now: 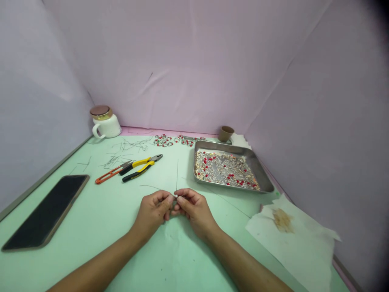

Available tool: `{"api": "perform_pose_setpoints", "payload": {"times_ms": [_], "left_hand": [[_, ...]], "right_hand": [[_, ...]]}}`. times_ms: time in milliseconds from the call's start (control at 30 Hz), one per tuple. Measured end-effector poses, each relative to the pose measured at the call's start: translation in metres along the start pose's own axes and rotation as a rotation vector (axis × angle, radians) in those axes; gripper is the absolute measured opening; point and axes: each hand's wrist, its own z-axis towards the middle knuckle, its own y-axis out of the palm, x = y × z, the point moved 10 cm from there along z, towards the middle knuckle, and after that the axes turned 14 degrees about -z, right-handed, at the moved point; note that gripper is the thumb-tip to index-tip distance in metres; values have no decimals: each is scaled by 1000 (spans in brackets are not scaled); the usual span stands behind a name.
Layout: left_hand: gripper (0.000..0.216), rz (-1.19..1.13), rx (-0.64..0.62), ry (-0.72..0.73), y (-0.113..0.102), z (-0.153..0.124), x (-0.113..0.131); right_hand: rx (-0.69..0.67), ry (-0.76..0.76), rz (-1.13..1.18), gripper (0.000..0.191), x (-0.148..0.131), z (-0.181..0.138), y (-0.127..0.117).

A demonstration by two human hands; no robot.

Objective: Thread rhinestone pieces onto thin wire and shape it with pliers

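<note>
My left hand [156, 209] and my right hand [191, 209] meet near the middle of the pale green table, thumbs and forefingers pinched close together. A small white bead [176, 196] shows between the fingertips. From the pinch a thin wire [177, 174] stands upward, and another wire end [150, 187] runs off to the left. Both hands are closed on this beaded wire; the fingers partly hide it. Right of the hands is a metal tray [234, 188] with many white, gold and red beads in it.
Left lie pliers [141, 166], orange thread snips [111, 173], cut wire pieces [112, 160] and a phone [45, 213]. Behind stand a lidded white mug [107, 125], red-beaded wire rings [163, 140] and a brown cup [225, 133]. White paper [304, 251] lies at right. Walls enclose three sides.
</note>
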Motion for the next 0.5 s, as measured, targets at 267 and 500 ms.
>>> {"api": "perform_pose_setpoints", "payload": {"times_ms": [267, 500], "left_hand": [[17, -25, 117, 82, -11, 1, 4], [15, -8, 108, 114, -12, 0, 12]], "right_hand": [[-53, 40, -37, 30, 0, -3, 8], [21, 84, -36, 30, 3, -3, 2]]}}
